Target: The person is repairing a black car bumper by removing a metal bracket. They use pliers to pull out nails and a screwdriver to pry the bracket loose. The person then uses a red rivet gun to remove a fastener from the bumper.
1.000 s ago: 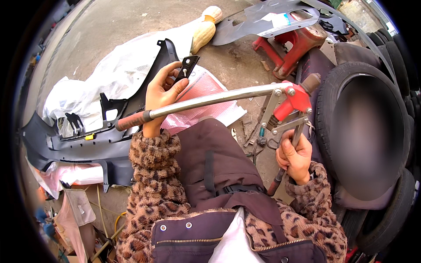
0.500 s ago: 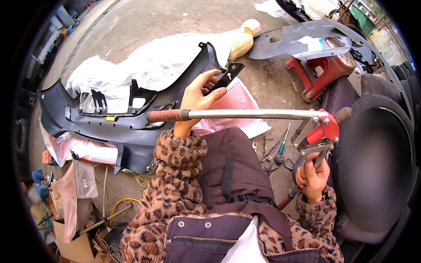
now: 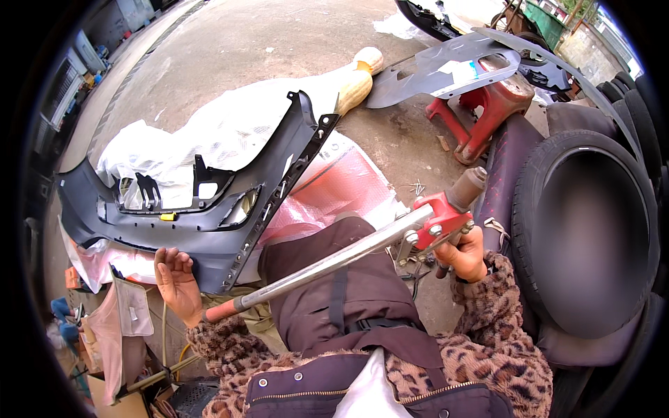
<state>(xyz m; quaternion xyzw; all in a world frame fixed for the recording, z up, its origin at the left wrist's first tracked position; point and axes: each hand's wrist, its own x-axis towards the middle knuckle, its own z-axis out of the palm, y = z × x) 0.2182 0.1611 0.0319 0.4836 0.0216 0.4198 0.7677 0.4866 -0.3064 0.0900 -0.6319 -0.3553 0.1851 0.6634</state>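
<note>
My right hand (image 3: 465, 256) is closed around a lever of the long-handled hand riveter (image 3: 439, 219), just below its red head; the fingers are partly hidden. The riveter's other, silver arm slants across my lap to an orange-red grip (image 3: 223, 311) by my left wrist. My left hand (image 3: 178, 282) is raised beside the near edge of a dark grey car bumper cover (image 3: 178, 240), fingers apart and loosely bent, with nothing visible in it. Along the bumper's right edge runs a narrow black strip (image 3: 279, 195) with holes and small studs.
Pink bubble wrap (image 3: 334, 181) lies under the bumper. White sheeting (image 3: 209, 111) and a yellow gourd-shaped object (image 3: 355, 87) are behind it. A red stand (image 3: 481, 115) carries a grey panel (image 3: 446, 66). At right stands a tyre (image 3: 529, 209); loose rivets (image 3: 418, 187) lie on the ground.
My left hand has moved from the strip's far end back to the bumper's near edge. The riveter has tilted, its long arm lower at left, and its head has shifted left. The view has shifted.
</note>
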